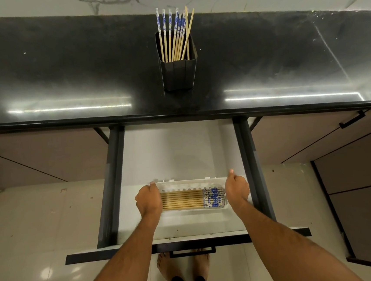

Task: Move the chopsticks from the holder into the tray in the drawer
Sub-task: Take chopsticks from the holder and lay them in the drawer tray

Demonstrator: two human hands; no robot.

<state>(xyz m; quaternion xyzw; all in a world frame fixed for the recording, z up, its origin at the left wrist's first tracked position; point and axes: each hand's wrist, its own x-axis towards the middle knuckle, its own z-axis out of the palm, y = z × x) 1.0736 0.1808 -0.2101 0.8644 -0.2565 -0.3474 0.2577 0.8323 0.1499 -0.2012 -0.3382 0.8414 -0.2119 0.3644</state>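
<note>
Both hands sit at the ends of the white tray (189,181), which lies crosswise near the front of the open drawer (181,149). The left hand (148,199) curls around the tray's left end, back of the hand up, thumb tip at the far corner rim; its fingers wrap downward out of sight, so it seems to clasp the tray's end, though the contact under the palm is hidden. The right hand (237,186) is loosely closed just beside the tray's right end, thumb raised and pointing away from the body. Whether it truly touches the tray I cannot tell; it holds nothing visible.

In the tray a row of chopsticks (185,200) lies flat and parallel, side by side, bamboo shafts toward the left hand and blue-and-white patterned tops toward the right.

On the dark counter (61,84) above the drawer stands the black holder (179,73), upright, with more chopsticks (175,34) standing in it, patterned ends up, leaning slightly, two plain ones tilted to the right.

Bare feet (183,265) show on the tiled floor below the drawer front.
</note>
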